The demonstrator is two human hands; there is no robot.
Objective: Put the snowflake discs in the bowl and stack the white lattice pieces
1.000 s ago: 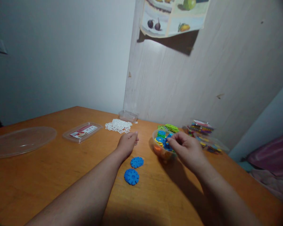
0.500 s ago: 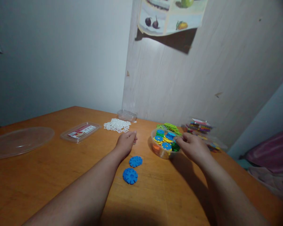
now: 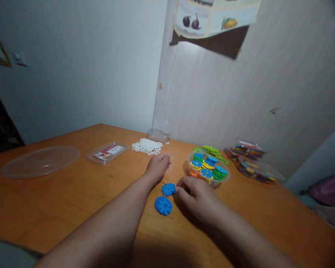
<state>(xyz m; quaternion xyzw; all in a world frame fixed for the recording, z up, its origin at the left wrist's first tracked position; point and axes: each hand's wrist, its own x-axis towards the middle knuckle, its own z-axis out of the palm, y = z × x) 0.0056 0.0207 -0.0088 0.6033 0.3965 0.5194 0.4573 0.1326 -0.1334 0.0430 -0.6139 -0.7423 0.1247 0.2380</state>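
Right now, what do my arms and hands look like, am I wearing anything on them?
Your left forearm and right forearm are bare to the picture's lower edge; no sleeve shows. The left hand and right hand are bare too: no gloves, and no watch, bracelet or ring visible in this dim light.

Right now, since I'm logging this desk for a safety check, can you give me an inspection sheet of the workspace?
Surface: orange wooden table, no spills seen.
Job's things: far blue disc and near blue disc flat on it; clear tub of coloured discs behind.
Clutter: white lattice pieces, round clear lid, clear tray with card, green pieces, coloured stacks.
Hands: left hand curled, resting on table; right hand, fingertips at far blue disc, grip hidden.
Cables: nothing seen.
Surroundings: fruit poster, wall switch.
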